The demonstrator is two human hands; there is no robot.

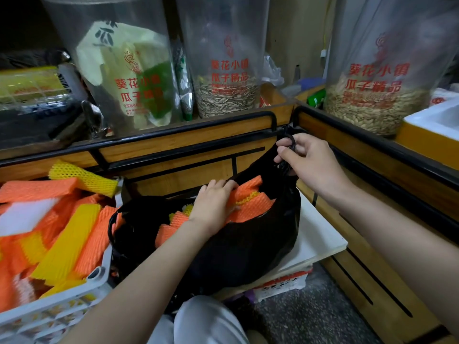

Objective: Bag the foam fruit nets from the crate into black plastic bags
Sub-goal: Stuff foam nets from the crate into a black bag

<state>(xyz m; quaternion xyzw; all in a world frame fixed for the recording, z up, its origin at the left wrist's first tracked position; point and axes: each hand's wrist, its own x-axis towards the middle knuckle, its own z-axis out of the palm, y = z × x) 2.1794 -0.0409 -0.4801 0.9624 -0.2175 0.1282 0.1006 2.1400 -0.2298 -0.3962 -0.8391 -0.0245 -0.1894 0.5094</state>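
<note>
The wooden counter (173,145), railed in black, wraps the back and right of the scene. Three tall clear bins stand on it. The left bin (119,70) holds packets, the middle bin (223,70) striped seeds, and the right bin (377,83) paler seeds.

Down at the lower left sits the white crate (74,301), heaped to its rim with foam nets (67,234), orange and yellow. One yellow net lies across the crate's far right corner. Hard against the crate's right wall is the white board (320,234), with its right edge and near right corner showing bare.

On the board's left side slumps the black bag (236,249), touching the crate wall, mouth gaping upward and bulging! Inside the mouth is a packed wad of bagged nets (250,194), mostly orange with bits of yellow peeking through.

Now the hands. The person's left hand (211,202) is in the bag's mouth, palm down. Its fingers are stretched out and lie flat on the orange nets, pressing them, not curled around anything. The right hand (303,157) is up at the bag's far right end, just below the counter rail. Thumb and fingers are pinched tight on the bag's handle (285,165), pulling that side taut and high above the board.

At the bottom edge, a knee (208,321) in pale cloth.
</note>
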